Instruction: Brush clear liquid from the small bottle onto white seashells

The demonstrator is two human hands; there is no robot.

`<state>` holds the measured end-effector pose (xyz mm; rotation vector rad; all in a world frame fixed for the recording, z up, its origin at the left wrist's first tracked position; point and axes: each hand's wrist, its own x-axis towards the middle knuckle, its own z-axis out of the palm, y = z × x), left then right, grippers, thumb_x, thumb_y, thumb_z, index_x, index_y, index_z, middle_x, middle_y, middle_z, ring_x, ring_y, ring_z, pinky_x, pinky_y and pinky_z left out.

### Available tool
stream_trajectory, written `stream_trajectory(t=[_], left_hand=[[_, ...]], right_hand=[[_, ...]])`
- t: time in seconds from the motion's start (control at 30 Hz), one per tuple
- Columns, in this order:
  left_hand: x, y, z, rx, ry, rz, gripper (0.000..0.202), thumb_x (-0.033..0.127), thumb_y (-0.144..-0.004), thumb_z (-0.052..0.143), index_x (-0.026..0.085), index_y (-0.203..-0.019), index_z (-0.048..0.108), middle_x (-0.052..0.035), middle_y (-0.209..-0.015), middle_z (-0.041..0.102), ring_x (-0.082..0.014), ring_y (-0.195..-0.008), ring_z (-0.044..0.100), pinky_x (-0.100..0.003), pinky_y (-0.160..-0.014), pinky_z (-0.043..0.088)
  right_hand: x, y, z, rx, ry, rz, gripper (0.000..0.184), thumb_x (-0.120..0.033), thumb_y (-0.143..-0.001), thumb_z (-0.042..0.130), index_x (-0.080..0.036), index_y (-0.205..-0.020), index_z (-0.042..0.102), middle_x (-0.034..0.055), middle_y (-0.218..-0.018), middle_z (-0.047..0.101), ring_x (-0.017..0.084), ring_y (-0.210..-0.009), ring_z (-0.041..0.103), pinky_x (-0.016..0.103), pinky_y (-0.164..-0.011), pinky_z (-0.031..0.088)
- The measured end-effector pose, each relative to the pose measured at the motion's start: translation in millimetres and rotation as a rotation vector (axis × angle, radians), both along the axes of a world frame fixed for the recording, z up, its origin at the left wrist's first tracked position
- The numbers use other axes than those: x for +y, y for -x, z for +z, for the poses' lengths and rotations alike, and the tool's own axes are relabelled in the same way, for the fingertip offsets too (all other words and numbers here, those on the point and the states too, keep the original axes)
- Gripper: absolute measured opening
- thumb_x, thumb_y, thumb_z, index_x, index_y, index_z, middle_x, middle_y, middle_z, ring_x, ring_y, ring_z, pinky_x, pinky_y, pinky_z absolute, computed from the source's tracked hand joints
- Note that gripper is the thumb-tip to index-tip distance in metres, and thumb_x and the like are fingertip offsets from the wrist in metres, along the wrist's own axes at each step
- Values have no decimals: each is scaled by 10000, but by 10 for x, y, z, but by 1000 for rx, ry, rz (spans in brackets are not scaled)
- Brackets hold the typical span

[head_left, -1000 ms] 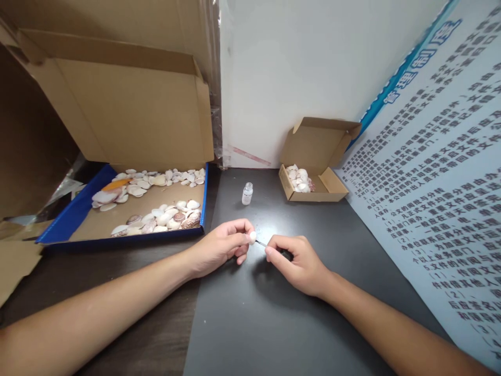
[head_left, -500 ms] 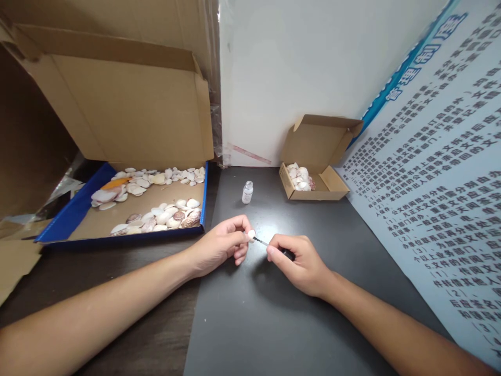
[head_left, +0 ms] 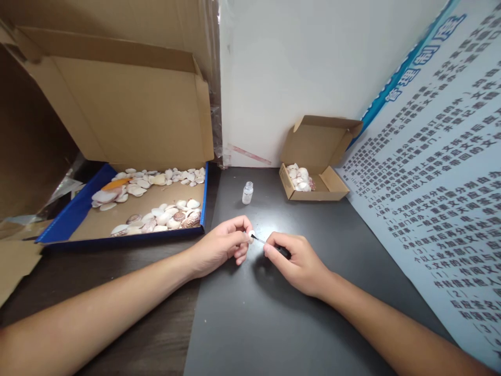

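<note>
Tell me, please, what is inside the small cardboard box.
Mostly white shells are heaped in the left part of the small cardboard box; its front wall and the upper shells hide whatever lies beneath.

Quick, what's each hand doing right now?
Left hand: closed, pinching a small white shell.
Right hand: closed, holding a thin brush, its dark tip at the shell.

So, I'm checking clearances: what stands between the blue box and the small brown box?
The head view shows an open bottle, upright on the dark mat.
</note>
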<state>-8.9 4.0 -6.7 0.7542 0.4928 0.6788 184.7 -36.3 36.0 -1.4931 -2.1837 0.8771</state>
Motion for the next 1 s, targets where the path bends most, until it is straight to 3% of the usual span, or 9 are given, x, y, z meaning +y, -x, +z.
stream_trajectory(t=[0.37, 0.57, 0.77, 1.0], left_hand=[[1, 0, -2, 0, -6, -9, 173, 222, -774, 653, 183, -784, 485, 64, -575, 423, -66, -494, 375, -194, -488, 409], [4, 7, -9, -7, 4, -27, 146, 197, -778, 644, 180, -785, 499, 63, -572, 417, -67, -501, 379, -192, -489, 411], [15, 16, -12, -15, -10, -47, 149, 200, -781, 647, 177, -794, 500, 58, -588, 431, -69, -511, 388, -195, -493, 418], [-1, 7, 6, 8, -24, -41, 163, 224, -766, 658, 179, -793, 503, 65, -566, 414, -70, -500, 371, -196, -490, 415]], right_hand=[[0, 28, 27, -74, 75, -7, 286, -277, -926, 475, -172, -664, 516, -29, -590, 509, 99, -545, 422, 232, -545, 301], [-38, 4, 42, 120, -113, 0, 294, -288, -929, 471, -173, -660, 506, -20, -589, 497, 101, -542, 436, 228, -551, 339], [-8, 25, 11, -91, 82, 22, 290, -269, -936, 456, -173, -664, 486, -28, -604, 496, 100, -555, 422, 236, -555, 305], [-38, -2, 21, 60, 15, 40, 316, -303, -954, 442, -174, -669, 490, -19, -611, 505, 103, -565, 438, 233, -564, 328]])
